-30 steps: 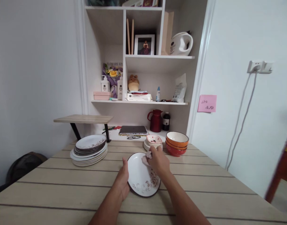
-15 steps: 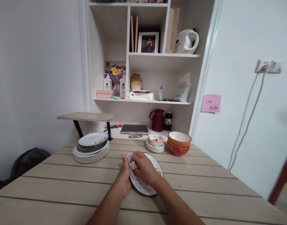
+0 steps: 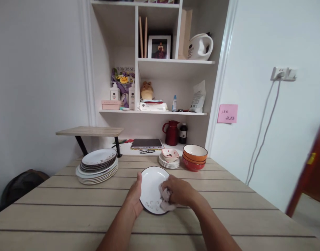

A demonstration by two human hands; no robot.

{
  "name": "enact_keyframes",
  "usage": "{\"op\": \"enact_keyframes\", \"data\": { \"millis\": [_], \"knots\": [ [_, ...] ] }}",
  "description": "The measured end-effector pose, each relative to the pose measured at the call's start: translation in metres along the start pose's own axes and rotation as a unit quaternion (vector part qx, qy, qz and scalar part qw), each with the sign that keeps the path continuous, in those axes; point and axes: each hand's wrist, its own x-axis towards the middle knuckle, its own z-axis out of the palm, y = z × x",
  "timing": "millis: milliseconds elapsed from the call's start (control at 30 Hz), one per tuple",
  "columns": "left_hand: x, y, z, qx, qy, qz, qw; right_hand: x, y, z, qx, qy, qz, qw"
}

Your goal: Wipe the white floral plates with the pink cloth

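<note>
A white plate [image 3: 150, 183] with a dark rim and a floral print lies on the wooden table [image 3: 71, 209] in front of me. My left hand [image 3: 135, 197] grips its left edge, thumb on the rim. A small pinkish cloth [image 3: 165, 202] is bunched in my right hand [image 3: 179, 191], which presses it onto the lower right part of the plate.
A stack of plates [image 3: 97, 169] stands at the left rear of the table. Behind the plate are small saucers with a pink bowl [image 3: 170, 157] and stacked orange bowls [image 3: 195, 157]. A white shelf unit [image 3: 160, 83] rises behind. A dark red chair [image 3: 310, 174] is at right.
My right hand has moved the cloth from the plate's top edge to its left side, then down to its lower right. The left hand has kept its hold on the rim.
</note>
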Motion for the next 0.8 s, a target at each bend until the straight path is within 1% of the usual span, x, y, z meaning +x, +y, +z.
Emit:
{"op": "enact_keyframes", "data": {
  "millis": [100, 167, 267, 333, 433, 533, 667, 733, 800],
  "knots": [
    [-0.001, -0.003, 0.003, 0.022, 0.022, 0.025, 0.999, 0.008, 0.004, 0.001, -0.005, 0.047, 0.077, 0.996],
    [-0.002, -0.005, 0.006, 0.041, 0.044, 0.048, 0.997, 0.015, 0.004, 0.003, -0.005, 0.081, 0.113, 0.99],
    [-0.003, -0.008, 0.01, 0.074, 0.072, 0.084, 0.991, 0.027, 0.0, 0.007, 0.011, 0.15, 0.137, 0.979],
    [-0.004, -0.009, 0.012, 0.093, 0.065, 0.09, 0.99, 0.035, -0.004, 0.011, 0.026, 0.196, 0.131, 0.972],
    [-0.003, -0.01, 0.011, 0.108, 0.033, 0.073, 0.991, 0.045, -0.015, 0.018, 0.051, 0.235, 0.093, 0.966],
    [-0.002, -0.011, 0.009, 0.104, 0.025, 0.082, 0.991, 0.051, -0.028, 0.025, 0.088, 0.242, 0.014, 0.966],
    [0.0, -0.011, 0.005, 0.065, 0.033, 0.099, 0.992, 0.049, -0.041, 0.031, 0.133, 0.213, -0.099, 0.963],
    [0.0, -0.01, 0.004, 0.04, 0.04, 0.084, 0.995, 0.044, -0.043, 0.033, 0.141, 0.19, -0.14, 0.961],
    [0.0, -0.007, 0.004, 0.014, 0.045, 0.055, 0.997, 0.037, -0.043, 0.033, 0.138, 0.164, -0.175, 0.961]
  ]
}}
